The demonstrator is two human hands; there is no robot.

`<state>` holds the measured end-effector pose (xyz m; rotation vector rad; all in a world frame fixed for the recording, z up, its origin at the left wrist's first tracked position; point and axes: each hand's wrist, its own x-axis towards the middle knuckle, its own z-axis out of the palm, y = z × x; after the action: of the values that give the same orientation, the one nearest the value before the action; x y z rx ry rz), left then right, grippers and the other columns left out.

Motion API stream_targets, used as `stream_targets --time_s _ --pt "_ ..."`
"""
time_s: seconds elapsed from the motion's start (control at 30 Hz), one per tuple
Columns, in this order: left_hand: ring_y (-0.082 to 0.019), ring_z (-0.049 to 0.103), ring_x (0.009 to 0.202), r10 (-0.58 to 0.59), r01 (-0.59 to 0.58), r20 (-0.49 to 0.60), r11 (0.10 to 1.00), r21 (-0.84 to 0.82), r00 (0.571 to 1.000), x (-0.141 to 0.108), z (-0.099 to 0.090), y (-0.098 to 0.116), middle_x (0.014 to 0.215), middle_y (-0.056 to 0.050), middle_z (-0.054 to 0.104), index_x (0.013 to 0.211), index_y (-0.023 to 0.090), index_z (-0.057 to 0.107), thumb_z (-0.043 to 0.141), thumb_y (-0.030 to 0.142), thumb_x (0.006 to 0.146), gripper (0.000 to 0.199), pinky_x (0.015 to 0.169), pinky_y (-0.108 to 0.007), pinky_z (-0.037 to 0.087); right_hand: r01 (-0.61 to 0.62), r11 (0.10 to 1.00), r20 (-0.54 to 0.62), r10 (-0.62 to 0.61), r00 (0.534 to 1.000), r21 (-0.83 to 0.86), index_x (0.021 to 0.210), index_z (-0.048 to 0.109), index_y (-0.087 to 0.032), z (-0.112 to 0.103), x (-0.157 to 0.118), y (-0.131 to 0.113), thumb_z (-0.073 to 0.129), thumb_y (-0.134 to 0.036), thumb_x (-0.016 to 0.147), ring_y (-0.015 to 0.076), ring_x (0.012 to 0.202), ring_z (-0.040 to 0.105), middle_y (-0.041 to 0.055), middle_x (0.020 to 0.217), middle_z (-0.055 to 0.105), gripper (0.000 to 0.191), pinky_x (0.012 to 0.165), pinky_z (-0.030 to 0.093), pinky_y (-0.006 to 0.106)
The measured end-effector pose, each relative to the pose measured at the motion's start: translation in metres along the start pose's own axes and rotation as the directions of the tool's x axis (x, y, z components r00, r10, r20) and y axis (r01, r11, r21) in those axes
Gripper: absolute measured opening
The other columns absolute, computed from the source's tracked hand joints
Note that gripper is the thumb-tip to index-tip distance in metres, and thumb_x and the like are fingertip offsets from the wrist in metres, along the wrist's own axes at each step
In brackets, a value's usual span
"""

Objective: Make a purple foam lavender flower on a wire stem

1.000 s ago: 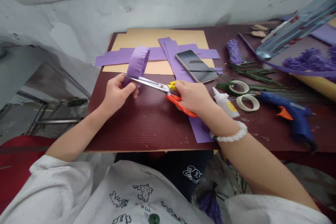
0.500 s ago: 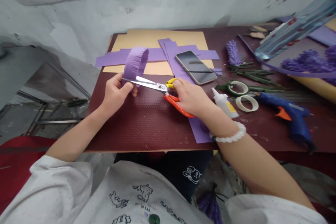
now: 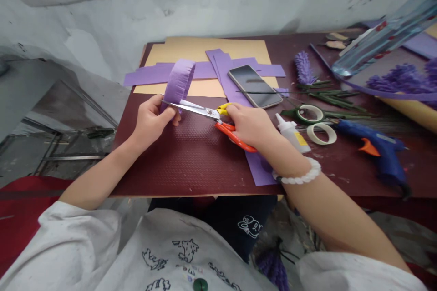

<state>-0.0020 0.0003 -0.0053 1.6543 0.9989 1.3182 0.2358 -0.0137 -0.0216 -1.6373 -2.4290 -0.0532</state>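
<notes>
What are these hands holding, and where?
Left hand: looped purple paper strip, by its lower end. Right hand: orange-and-yellow steel scissors, by the handles.

left hand (image 3: 150, 118) curled shut, thumb on top, right hand (image 3: 249, 128) gripping, fingers (image 3: 234, 111) bent, right forearm (image 3: 327, 200) angled inward

A curled loop of finely snipped purple crepe paper (image 3: 178, 82) stands upright, pinched at its lower edge by the left hand (image 3: 150, 120). The slim steel blades of orange-and-yellow-handled scissors (image 3: 201, 110) reach across that edge, their handles gripped in the right hand (image 3: 251, 127).
</notes>
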Motion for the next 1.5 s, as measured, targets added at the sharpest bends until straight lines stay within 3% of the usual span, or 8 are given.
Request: stream_targets --time_s 0.3,0.57,0.83,1.0,1.27,1.4,1.5 --pt "-0.009 0.056 0.046 -0.01 0.01 -0.011 1.0 -0.015 1.0 -0.001 0.002 0.002 0.054 0.003 0.061 0.069 0.018 0.055 0.058 0.018 0.078 0.01 0.052 -0.024 0.048 -0.026 0.998 0.012 0.027 1.0 -0.057 0.102 0.065 -0.013 -0.001 0.0 -0.002 0.042 -0.044 0.089 0.0233 0.074 0.063 0.0129 0.105 0.07 0.041 0.054 0.028 0.031" --pt "-0.009 0.055 0.049 0.032 -0.034 -0.023 0.996 -0.077 0.999 0.0 0.0 -0.003 0.055 0.004 0.06 0.072 0.018 0.058 0.056 0.011 0.072 0.007 0.052 -0.024 0.046 0.05 0.998 -0.032 -0.048 0.998 0.046 0.111 0.057 -0.01 0.004 0.001 -0.001 0.041 -0.05 0.091 0.0263 0.095 0.06 0.0159 0.112 0.064 0.047 0.068 0.04 0.031" --pt "-0.008 0.055 0.047 -0.02 0.019 -0.031 0.999 -0.038 0.999 0.0 0.001 -0.001 0.055 0.004 0.06 0.069 0.018 0.055 0.059 0.013 0.072 0.007 0.051 -0.023 0.047 0.038 0.994 -0.014 -0.036 0.999 0.098 0.104 0.06 -0.015 0.001 0.0 0.001 0.042 -0.05 0.09 0.0245 0.085 0.061 0.0125 0.106 0.066 0.042 0.062 0.037 0.03" --pt "-0.008 0.056 0.047 -0.024 0.024 -0.023 1.0 -0.008 0.999 0.0 0.0 -0.001 0.055 0.004 0.061 0.068 0.017 0.055 0.057 0.01 0.071 0.009 0.05 -0.022 0.048 -0.01 1.0 0.032 0.009 0.999 0.021 0.107 0.061 -0.012 -0.003 0.001 -0.002 0.045 -0.046 0.089 0.0243 0.083 0.063 0.0136 0.107 0.068 0.041 0.058 0.033 0.03" --pt "-0.008 0.056 0.045 -0.041 0.04 -0.033 0.999 -0.022 0.999 0.0 0.003 0.0 0.054 0.003 0.062 0.067 0.017 0.055 0.06 0.013 0.074 0.009 0.048 -0.022 0.048 -0.056 0.994 0.08 0.064 0.995 -0.096 0.102 0.065 -0.011 -0.006 0.002 -0.006 0.043 -0.045 0.089 0.025 0.076 0.064 0.0143 0.092 0.072 0.042 0.054 0.027 0.031" --pt "-0.009 0.057 0.045 -0.01 0.008 -0.033 0.999 -0.051 0.999 0.001 0.002 -0.002 0.054 0.003 0.062 0.068 0.017 0.055 0.06 0.015 0.075 0.008 0.049 -0.024 0.048 -0.055 0.997 0.079 0.059 0.995 -0.056 0.103 0.064 -0.012 -0.006 0.001 -0.005 0.043 -0.047 0.089 0.0251 0.079 0.065 0.0131 0.099 0.07 0.042 0.056 0.031 0.031" --pt "-0.009 0.054 0.044 0.037 -0.04 -0.027 0.995 -0.096 0.999 0.002 0.0 -0.005 0.053 0.005 0.059 0.072 0.018 0.057 0.056 0.014 0.076 0.006 0.048 -0.023 0.046 -0.016 0.999 0.035 0.014 0.999 0.042 0.113 0.059 -0.012 -0.004 0.0 -0.003 0.043 -0.047 0.091 0.026 0.094 0.063 0.0129 0.112 0.066 0.044 0.064 0.039 0.031"
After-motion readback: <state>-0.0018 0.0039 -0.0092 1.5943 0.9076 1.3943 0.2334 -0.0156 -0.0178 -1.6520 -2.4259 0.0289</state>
